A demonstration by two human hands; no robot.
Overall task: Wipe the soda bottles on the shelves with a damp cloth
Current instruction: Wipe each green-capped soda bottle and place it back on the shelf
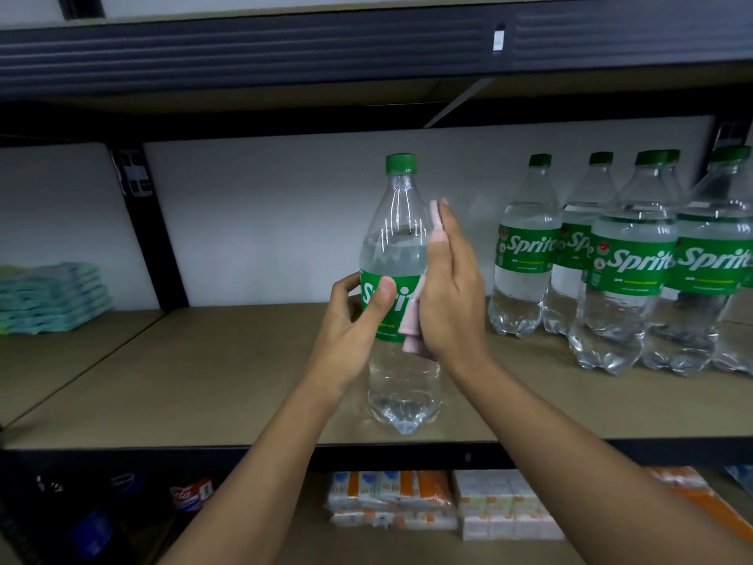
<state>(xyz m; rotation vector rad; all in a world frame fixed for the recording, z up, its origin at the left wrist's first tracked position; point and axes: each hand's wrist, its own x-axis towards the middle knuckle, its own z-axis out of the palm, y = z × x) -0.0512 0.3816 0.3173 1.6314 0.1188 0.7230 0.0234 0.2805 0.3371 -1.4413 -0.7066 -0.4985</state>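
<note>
Sprite bottle [401,320], clear ribbed plastic: left hand [354,320] grips label; flat right hand [452,295] presses pink cloth [411,332] against it.

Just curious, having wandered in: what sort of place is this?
Probably a shop or its stockroom: metal shelving holds a row of Sprite bottles, with packaged cartons stacked on the shelf below.

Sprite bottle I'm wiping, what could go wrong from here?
The left hand grips the Sprite bottle only at its label, with the base near the front edge of the shelf; a hard push could tip it off. The right hand presses the pink cloth flat-fingered, so the cloth might slip down.
</note>
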